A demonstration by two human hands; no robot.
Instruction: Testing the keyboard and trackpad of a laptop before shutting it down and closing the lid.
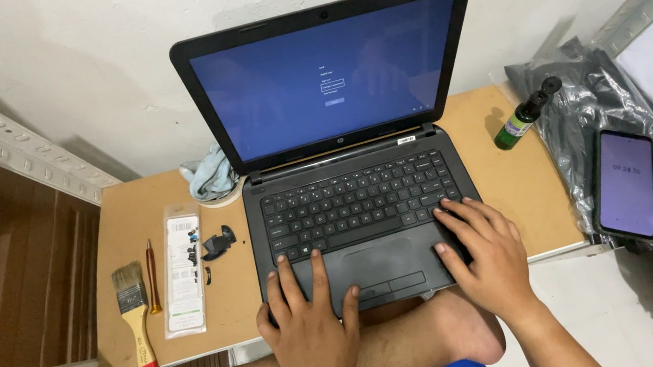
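My left hand [311, 330] rests flat, fingers spread, gripping nothing, on the palm rest of the open black laptop [355, 205] on the wooden board [505, 184]. My right hand [485, 251], fingers extended, touches its lower-right keys.

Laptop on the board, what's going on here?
A person sits with both hands on an open black laptop, its blue screen lit. The left hand lies flat on the palm rest beside the touchpad; the right hand rests at the keyboard's lower right corner. Left of the laptop lie a paintbrush, a small screwdriver and a clear packet. A green bottle and a smartphone are to the right.
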